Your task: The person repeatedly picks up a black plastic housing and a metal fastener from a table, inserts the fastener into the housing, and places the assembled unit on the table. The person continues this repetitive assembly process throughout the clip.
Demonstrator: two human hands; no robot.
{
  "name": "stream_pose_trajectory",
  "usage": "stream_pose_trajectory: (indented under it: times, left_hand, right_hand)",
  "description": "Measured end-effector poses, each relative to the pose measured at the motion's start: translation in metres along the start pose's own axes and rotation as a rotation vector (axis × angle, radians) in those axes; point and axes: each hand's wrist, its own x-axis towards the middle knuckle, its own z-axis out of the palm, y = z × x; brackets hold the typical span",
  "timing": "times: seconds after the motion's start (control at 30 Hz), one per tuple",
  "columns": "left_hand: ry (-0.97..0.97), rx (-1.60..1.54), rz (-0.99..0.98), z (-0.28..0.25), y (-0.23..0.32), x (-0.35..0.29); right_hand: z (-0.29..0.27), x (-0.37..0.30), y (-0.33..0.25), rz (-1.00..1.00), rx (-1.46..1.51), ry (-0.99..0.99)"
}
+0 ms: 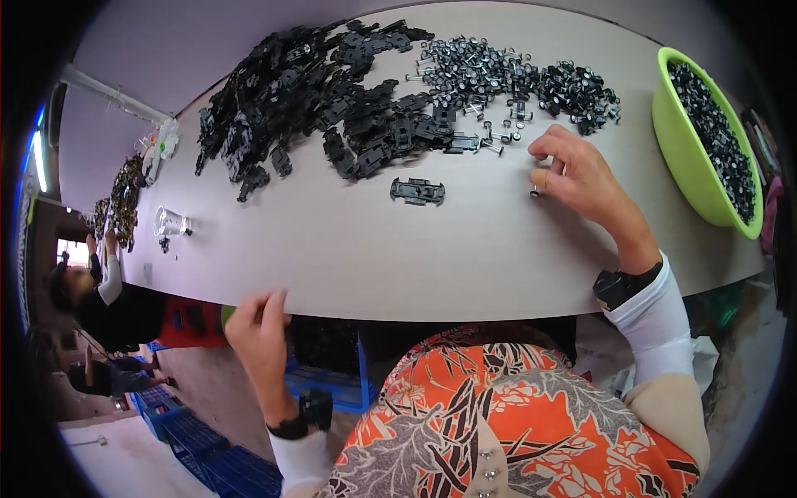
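Note:
My right hand [577,174] is over the right part of the table, its fingers pinched around a small wheel axle [535,192]; one black wheel shows below the fingertips. A single black toy car chassis [418,192] lies flat on the table to the left of that hand. My left hand [259,332] is at the table's front edge, fingers curled in; whatever they may hold is hidden. Just beyond my right hand lie loose wheel axles [504,133] and a heap of silvery axles with wheels [473,70]. A darker heap of wheels [579,93] adjoins it.
A large pile of black chassis [307,100] covers the far left. A green basin [699,166] full of wheel parts stands at right. A clear cup [170,222] lies at left. Blue crates [195,432] are on the floor; co-workers [100,299] are at the far left.

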Motion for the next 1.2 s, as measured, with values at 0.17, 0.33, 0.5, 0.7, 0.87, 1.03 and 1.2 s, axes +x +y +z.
stream_pose_trajectory:
  times: [0.17, 0.33, 0.5, 0.7, 0.87, 1.03, 1.2]
  left_hand:
    - [-0.321, -0.005, 0.585, 0.091, 0.081, 0.047]
    - [-0.482, 0.388, 0.677, 0.141, 0.085, 0.065]
    - [-0.558, 0.146, 0.503, 0.147, 0.091, 0.063]
    - [-0.908, -0.63, -0.088, 0.161, 0.12, 0.064]
    - [-1.103, -0.847, -0.285, 0.191, 0.12, 0.067]
    - [-1.196, -0.931, -0.376, 0.201, 0.122, 0.054]
    - [-1.245, -1.12, -0.495, 0.195, 0.114, 0.052]
  right_hand:
    - [0.009, -0.012, 0.0, -0.172, -0.08, -0.077]
    - [0.007, -0.017, -0.003, -0.15, -0.094, -0.024]
    - [0.005, -0.017, 0.002, -0.161, -0.165, -0.053]
    - [-0.002, -0.02, 0.004, -0.174, -0.211, 0.0]
    - [-0.014, -0.028, -0.013, -0.351, -0.045, 0.194]
    - [-0.001, -0.031, -0.014, -0.539, -0.029, 0.246]
    - [0.009, -0.032, -0.015, -0.544, -0.048, 0.232]
